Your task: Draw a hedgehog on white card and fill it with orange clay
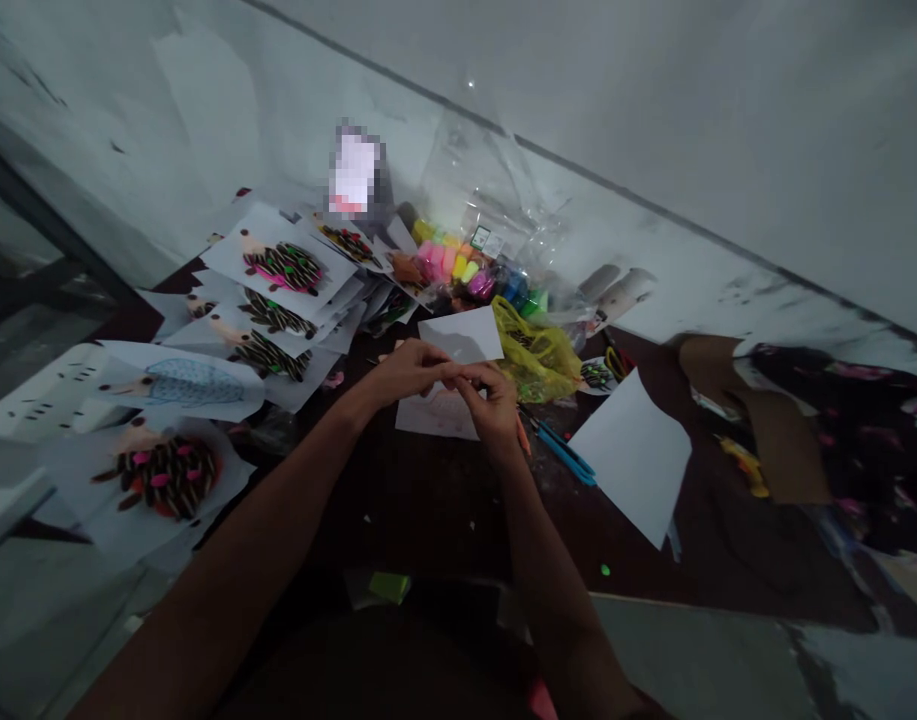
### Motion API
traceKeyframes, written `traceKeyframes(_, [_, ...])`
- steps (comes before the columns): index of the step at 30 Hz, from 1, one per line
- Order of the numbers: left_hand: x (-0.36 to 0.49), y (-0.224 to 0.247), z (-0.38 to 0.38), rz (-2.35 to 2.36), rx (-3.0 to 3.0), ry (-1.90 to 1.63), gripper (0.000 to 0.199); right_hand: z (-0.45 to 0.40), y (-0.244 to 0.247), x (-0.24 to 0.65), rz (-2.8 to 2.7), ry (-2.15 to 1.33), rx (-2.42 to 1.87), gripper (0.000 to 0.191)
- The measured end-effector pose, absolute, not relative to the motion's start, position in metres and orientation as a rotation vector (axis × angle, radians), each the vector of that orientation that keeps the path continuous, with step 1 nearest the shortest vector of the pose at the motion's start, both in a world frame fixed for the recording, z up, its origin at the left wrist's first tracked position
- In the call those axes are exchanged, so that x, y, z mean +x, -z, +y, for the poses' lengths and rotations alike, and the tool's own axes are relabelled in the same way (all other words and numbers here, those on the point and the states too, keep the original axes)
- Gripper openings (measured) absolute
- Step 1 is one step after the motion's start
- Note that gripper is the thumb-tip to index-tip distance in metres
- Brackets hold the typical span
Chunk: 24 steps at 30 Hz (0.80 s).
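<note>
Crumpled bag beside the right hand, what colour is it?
The bag is bright yellow, seen best in the head view.

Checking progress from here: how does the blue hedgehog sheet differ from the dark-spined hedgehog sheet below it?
The blue hedgehog sheet has a pale blue patterned body, while the dark-spined hedgehog sheet has a red body. The dark-spined hedgehog sheet has dark spines and pink bits; the blue hedgehog sheet shows neither. Both have a tan head facing left on white paper.

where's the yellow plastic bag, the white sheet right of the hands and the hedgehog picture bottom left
yellow plastic bag (534, 352), head view, middle of the bag
white paper sheet (630, 455), head view, centre of the sheet
hedgehog picture (165, 478), head view, its dark spines
</note>
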<state>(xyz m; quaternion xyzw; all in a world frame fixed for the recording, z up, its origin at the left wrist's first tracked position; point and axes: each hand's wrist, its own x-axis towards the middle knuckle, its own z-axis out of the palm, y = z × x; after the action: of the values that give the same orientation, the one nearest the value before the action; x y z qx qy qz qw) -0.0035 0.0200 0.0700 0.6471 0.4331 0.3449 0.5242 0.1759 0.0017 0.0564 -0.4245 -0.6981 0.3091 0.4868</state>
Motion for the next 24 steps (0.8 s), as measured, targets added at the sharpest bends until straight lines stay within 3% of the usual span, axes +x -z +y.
traceKeyframes(7, [-0.012, -0.068, 0.024, 1.043, 1.482, -0.769, 0.032, -0.002, -0.057, 0.174, -1.693, -0.641, -1.100, 0.013])
traceKeyframes(11, [-0.020, -0.060, 0.031, 1.253, 1.611, -0.818, 0.014, -0.010, -0.055, 0.177, -1.896, -0.686, -1.095, 0.016])
traceKeyframes(24, [-0.027, -0.040, 0.032, 1.260, 2.228, -0.546, 0.038, -0.016, -0.032, 0.164, -2.305, -0.380, -1.058, 0.015])
